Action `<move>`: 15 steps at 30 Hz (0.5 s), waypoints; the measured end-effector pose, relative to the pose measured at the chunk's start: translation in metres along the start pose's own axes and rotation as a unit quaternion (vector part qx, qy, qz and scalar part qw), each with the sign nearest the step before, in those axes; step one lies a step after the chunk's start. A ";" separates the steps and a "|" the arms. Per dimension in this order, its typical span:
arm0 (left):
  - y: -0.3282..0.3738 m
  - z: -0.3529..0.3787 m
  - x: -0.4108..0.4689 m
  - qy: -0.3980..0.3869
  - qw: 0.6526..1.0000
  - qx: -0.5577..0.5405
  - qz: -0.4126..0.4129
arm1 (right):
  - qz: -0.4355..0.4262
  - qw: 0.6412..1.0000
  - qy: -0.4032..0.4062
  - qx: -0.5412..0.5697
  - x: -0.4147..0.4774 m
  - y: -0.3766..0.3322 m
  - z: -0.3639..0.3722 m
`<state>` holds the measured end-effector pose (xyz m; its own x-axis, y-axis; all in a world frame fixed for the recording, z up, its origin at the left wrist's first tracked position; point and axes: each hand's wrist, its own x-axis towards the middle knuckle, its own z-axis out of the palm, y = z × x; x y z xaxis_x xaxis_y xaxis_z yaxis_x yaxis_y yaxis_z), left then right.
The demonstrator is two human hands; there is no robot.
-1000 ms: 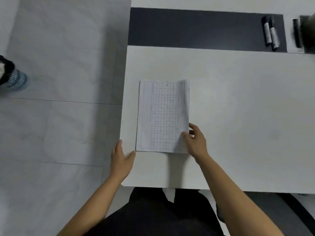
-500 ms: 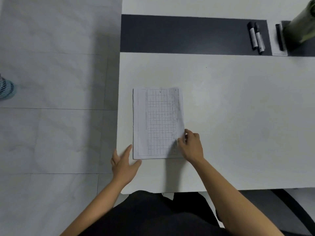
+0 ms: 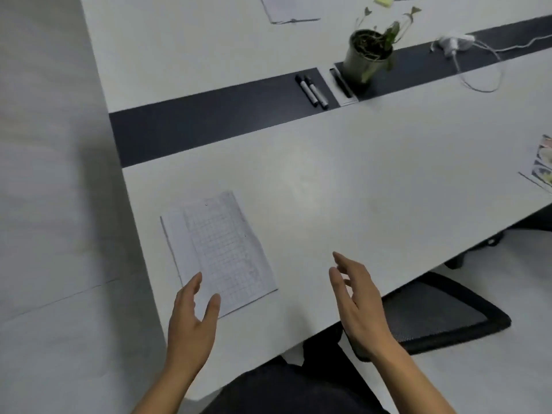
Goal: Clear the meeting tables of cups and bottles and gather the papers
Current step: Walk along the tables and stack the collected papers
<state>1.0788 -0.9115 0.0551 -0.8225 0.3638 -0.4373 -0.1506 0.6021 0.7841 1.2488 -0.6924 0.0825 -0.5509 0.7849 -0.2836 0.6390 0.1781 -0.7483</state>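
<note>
Two hands, and neither grip holds anything. The left hand (image 3: 191, 318) has straight fingers spread from the thumb, and the right hand (image 3: 358, 300) has its fingers loosely apart above the tabletop (image 3: 343, 198). The gridded papers (image 3: 218, 252) lie flat under and just beyond the left grip, whose thumb and fingertips overlap the near corner. I cannot tell whether they touch the sheet. The right grip is well apart from that stack, off to its right.

By my judgement the gathering is only partly done. A printed sheet (image 3: 540, 165) lies far to the right of the right grip at the picture's edge, and a far paper (image 3: 286, 10) lies well beyond both grips, across the dark strip (image 3: 194, 127). No cup or bottle shows here, so that part may be finished at this end, or such things sit out of view.

Far beyond the right grip a plant pot (image 3: 364, 59) holds soil and a thin-stemmed plant. Just beside it a shallow white tray (image 3: 343, 85) holds a slim dark item, too blurred to name. Two markers (image 3: 312, 91) lie loose on the strip next to the tray.
</note>
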 end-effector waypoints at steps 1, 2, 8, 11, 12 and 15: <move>0.009 0.007 -0.001 -0.023 1.000 -0.001 0.021 | 0.010 0.999 0.034 0.006 -0.013 0.007 -0.014; 0.019 0.016 -0.001 -0.048 0.998 0.001 0.041 | 0.021 0.997 0.068 0.010 -0.027 0.016 -0.026; 0.084 0.096 -0.018 -0.167 0.974 0.033 0.147 | 0.104 0.964 0.242 0.041 -0.104 0.081 -0.095; 0.114 0.146 -0.052 -0.206 0.957 0.040 0.199 | 0.129 0.941 0.308 0.060 -0.140 0.115 -0.131; 0.122 0.163 -0.065 -0.219 0.950 0.043 0.218 | 0.135 0.933 0.327 0.069 -0.150 0.127 -0.143; 0.135 0.214 -0.112 -0.251 0.928 0.068 0.267 | 0.149 0.914 0.365 0.095 -0.182 0.170 -0.179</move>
<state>1.2677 -0.7186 0.1159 -0.3947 0.9012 -0.1792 0.3042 0.3122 0.9000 1.5538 -0.6990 0.1144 0.1814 0.9810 -0.0692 0.5590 -0.1607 -0.8134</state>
